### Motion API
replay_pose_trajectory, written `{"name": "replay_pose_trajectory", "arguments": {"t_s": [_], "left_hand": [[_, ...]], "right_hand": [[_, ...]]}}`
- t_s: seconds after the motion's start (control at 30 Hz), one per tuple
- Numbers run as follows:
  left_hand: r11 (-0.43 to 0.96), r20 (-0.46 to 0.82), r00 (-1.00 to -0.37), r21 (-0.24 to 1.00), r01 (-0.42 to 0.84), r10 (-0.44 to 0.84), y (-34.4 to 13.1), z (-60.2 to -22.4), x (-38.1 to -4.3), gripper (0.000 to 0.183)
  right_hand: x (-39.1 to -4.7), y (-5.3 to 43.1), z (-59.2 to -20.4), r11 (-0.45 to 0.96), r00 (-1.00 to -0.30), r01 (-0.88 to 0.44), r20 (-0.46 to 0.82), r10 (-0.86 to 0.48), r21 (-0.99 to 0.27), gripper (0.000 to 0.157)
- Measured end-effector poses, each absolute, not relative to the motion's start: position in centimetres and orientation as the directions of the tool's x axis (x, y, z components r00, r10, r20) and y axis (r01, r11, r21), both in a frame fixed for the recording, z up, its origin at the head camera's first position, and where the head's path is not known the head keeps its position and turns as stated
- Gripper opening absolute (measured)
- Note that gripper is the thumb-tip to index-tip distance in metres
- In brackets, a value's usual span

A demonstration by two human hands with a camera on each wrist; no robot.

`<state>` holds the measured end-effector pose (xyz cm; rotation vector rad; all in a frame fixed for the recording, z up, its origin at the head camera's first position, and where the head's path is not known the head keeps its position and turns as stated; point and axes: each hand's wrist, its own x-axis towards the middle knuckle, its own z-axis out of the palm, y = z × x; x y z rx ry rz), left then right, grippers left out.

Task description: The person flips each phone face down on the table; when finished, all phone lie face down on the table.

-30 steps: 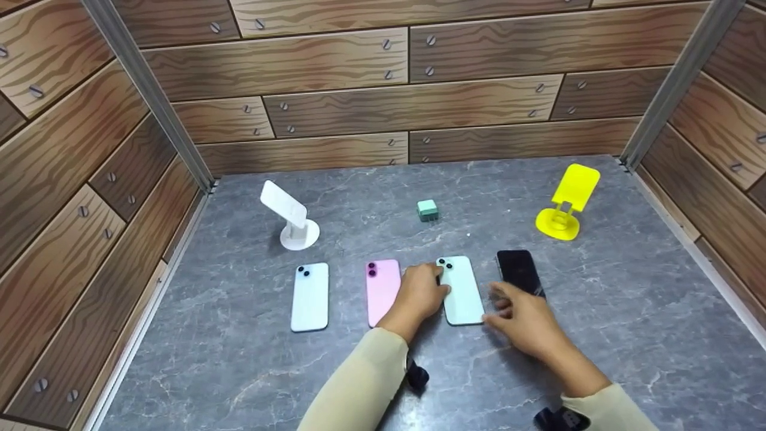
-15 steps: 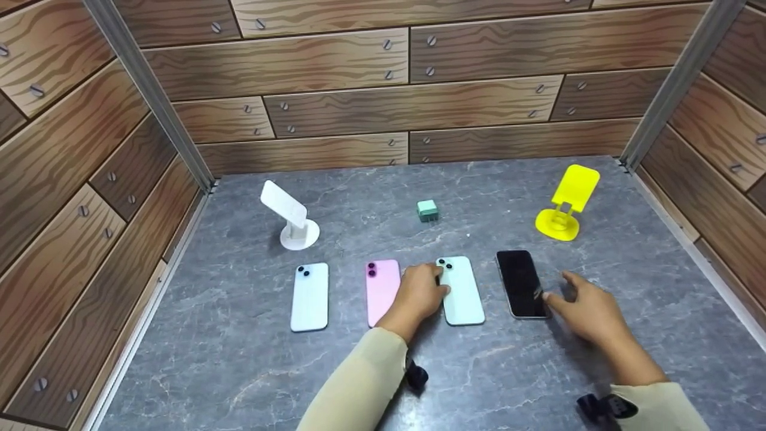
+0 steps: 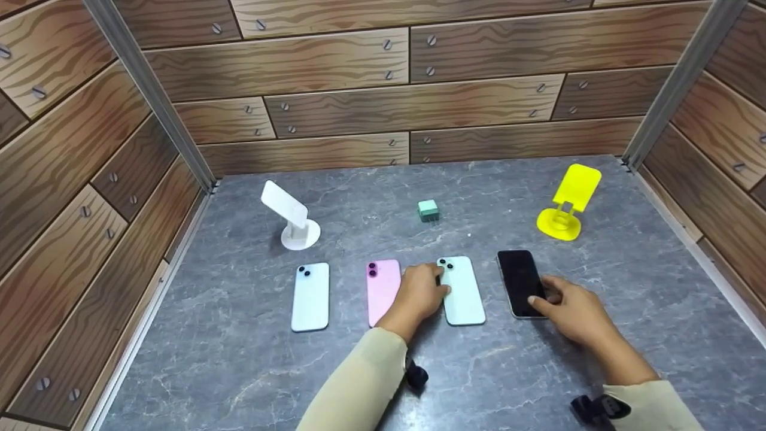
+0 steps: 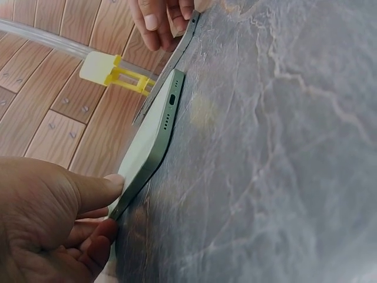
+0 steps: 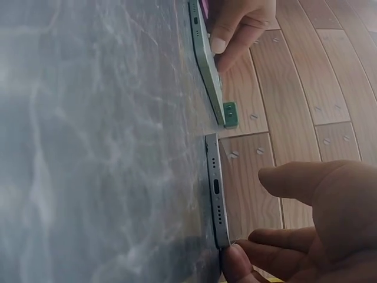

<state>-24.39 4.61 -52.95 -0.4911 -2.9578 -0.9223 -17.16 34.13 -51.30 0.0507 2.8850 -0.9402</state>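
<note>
A mint-green smartphone (image 3: 464, 293) lies back side up on the table, and my left hand (image 3: 421, 291) pinches its left edge. In the left wrist view, the left thumb (image 4: 100, 190) sits on top of that edge with fingers curled beside it. To the right lies a black-screened smartphone (image 3: 519, 282), screen up. My right hand (image 3: 574, 310) is at its right edge. The right wrist view shows a fingertip (image 5: 237, 262) touching the phone's side while the thumb (image 5: 288, 180) hovers apart above the screen. Left of my left hand is a pink smartphone (image 3: 382, 290), partly hidden.
A pale blue smartphone (image 3: 310, 297) lies farthest left in the row. Behind the row stand a white phone stand (image 3: 293, 218) and a yellow phone stand (image 3: 568, 203), with a small green charger plug (image 3: 428, 210) between them. Wood-patterned walls (image 3: 407, 102) enclose the grey table (image 3: 209, 359).
My right hand has moved right from beside the mint-green phone to the black-screened phone's right edge, its thumb now over the screen. My left hand has stayed put.
</note>
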Motion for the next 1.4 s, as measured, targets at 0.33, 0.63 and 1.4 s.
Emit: {"name": "replay_pose_trajectory", "arguments": {"t_s": [0.33,0.63,1.4], "left_hand": [[0.841,0.156,-0.958,0.46,0.285,0.24,5.6,-52.9,-23.7,0.026],[0.864,0.202,-0.93,0.352,0.36,0.306,8.8,-52.4,-22.5,0.064],[0.854,0.084,-0.879,0.211,0.476,0.469,13.7,-53.5,-20.5,0.094]], "right_hand": [[-17.0,34.2,-51.5,0.806,-0.993,0.07,-0.115,0.003,-0.588,0.075],[-17.0,34.3,-51.5,0.799,-0.993,0.081,-0.118,0.013,-0.596,0.075],[-16.8,34.4,-51.9,0.78,-0.997,0.057,-0.083,0.006,-0.623,0.071]]}}
